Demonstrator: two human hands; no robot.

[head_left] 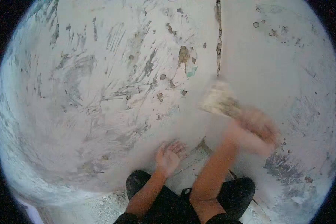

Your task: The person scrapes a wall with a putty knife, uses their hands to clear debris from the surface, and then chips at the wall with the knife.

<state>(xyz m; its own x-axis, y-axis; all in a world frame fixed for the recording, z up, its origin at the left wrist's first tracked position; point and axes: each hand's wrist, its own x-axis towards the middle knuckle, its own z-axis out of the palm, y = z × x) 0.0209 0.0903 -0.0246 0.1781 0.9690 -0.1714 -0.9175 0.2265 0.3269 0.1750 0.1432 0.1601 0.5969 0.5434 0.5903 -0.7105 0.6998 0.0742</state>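
My right hand (257, 127) is wrapped round the handle of a putty knife (219, 99), blurred by motion. Its broad blade looks crusted with pale material and lies against or close over the wall, just below a dark vertical crack (218, 44). Smooth grey-white plaster surrounds the blade. Lower and to the left, my left hand (170, 156) is held palm up with its fingers apart and nothing in it, in front of the lower wall.
The left wall (100, 74) is scuffed, with scrapes, chips and small holes. To the right, another wall face (280, 67) has a few pits. My dark-clothed knees (237, 196) are bent close to the corner. Speckled rough floor (104, 209) shows at the lower left.
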